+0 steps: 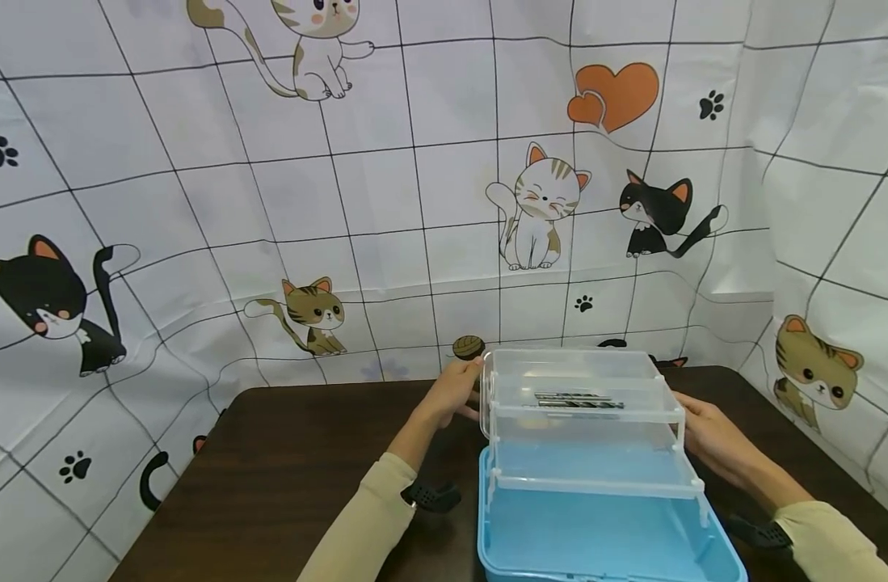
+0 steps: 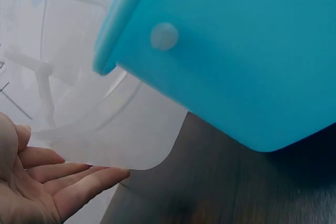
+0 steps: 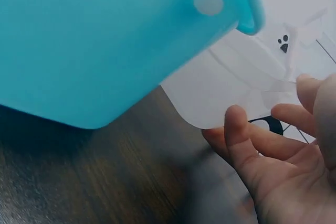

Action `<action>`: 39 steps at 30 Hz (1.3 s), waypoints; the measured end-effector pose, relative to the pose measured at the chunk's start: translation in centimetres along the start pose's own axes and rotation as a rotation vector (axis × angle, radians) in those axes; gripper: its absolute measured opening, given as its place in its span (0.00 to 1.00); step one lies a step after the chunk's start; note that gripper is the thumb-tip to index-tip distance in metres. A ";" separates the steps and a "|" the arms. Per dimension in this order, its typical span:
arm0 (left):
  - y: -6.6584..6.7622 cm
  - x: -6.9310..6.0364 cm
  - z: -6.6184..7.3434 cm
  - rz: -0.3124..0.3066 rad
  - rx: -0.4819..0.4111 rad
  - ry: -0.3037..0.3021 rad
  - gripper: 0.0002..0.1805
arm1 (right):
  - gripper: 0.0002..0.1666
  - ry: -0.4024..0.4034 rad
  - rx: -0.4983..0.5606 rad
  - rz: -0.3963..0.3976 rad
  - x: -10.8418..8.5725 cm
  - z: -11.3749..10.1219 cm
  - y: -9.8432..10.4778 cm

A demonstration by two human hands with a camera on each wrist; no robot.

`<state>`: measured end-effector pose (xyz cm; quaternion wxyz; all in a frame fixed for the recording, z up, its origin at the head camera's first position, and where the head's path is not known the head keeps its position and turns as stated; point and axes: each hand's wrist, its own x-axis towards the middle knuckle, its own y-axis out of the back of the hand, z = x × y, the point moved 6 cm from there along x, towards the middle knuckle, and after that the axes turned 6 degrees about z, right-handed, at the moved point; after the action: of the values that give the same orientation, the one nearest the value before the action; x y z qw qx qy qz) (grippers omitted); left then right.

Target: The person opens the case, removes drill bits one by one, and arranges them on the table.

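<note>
A light-blue box (image 1: 603, 533) stands on the table with its clear lid (image 1: 574, 364) swung up at the back. Two clear tiers rise above the base; dark, spiral-shaped rods (image 1: 578, 400) show in the upper part. My left hand (image 1: 451, 392) is at the lid's left edge; in the left wrist view its fingers (image 2: 79, 184) reach out nearly straight along the rim of the clear lid (image 2: 142, 135). At the right side is my right hand (image 1: 716, 436), partly behind the trays. In the right wrist view its loosely bent fingers (image 3: 236, 129) touch the clear lid's edge (image 3: 205, 98).
The dark wooden table (image 1: 298, 461) extends to the left of the box, with a narrow strip on the right. Behind it and along the right hangs a white gridded sheet (image 1: 414, 202) with cat prints. Dark bands (image 1: 432, 495) are on both wrists.
</note>
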<state>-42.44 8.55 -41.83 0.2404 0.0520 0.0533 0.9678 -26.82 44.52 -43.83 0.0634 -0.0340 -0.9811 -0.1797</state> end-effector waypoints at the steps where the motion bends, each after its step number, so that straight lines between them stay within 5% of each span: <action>1: 0.2 -0.1 -0.3 0.002 0.003 0.012 0.30 | 0.42 -0.006 0.009 -0.012 0.0 0.1 -0.3; 8: 1.6 -1.2 -1.6 -0.014 0.004 0.077 0.28 | 0.40 -0.051 0.124 -0.079 -0.1 0.3 -1.6; 22: 3.0 -3.0 -1.6 -0.040 -0.039 0.138 0.27 | 0.37 -0.059 0.057 -0.013 -0.2 0.1 -2.8; 39: 5.9 -3.7 -1.9 0.110 -0.044 0.169 0.26 | 0.34 -0.021 0.076 0.099 0.2 -0.2 -5.4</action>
<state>-42.14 1.53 -43.24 0.1827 -0.0323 0.0492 0.9814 -27.48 39.44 -45.51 0.0632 -0.0821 -0.9849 -0.1388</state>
